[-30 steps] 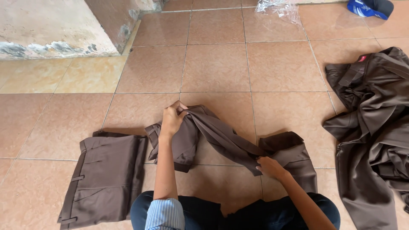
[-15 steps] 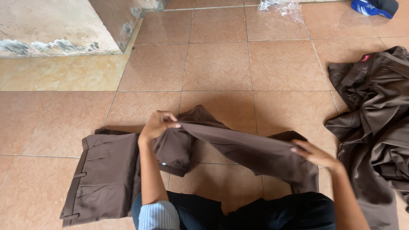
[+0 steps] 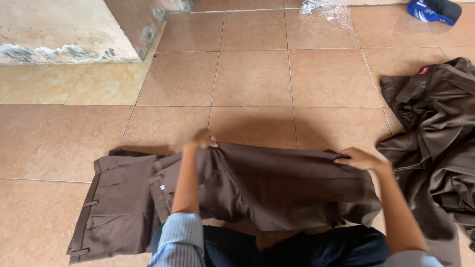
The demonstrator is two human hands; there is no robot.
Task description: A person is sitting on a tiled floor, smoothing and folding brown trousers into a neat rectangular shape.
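Note:
A pair of brown trousers (image 3: 277, 185) hangs stretched between my two hands just above the tiled floor, in front of my knees. My left hand (image 3: 202, 139) pinches its upper left edge. My right hand (image 3: 360, 159) grips the upper right edge. The cloth sags toward my lap, and its lower part is hidden behind my dark blue trouser legs (image 3: 297, 247). To the left, a second pair of brown trousers (image 3: 116, 207) lies folded flat on the floor, its right side partly under the held cloth.
A heap of brown garments (image 3: 435, 143) lies on the floor at the right. A crumpled clear plastic bag (image 3: 326, 10) and a blue cap (image 3: 430, 9) lie at the back. A stained concrete wall base (image 3: 74, 34) stands at the back left.
My hands have moved apart, spreading the bunched trousers out wide and flat between them. The right hand went rightward, the left hand stayed near the folded pair.

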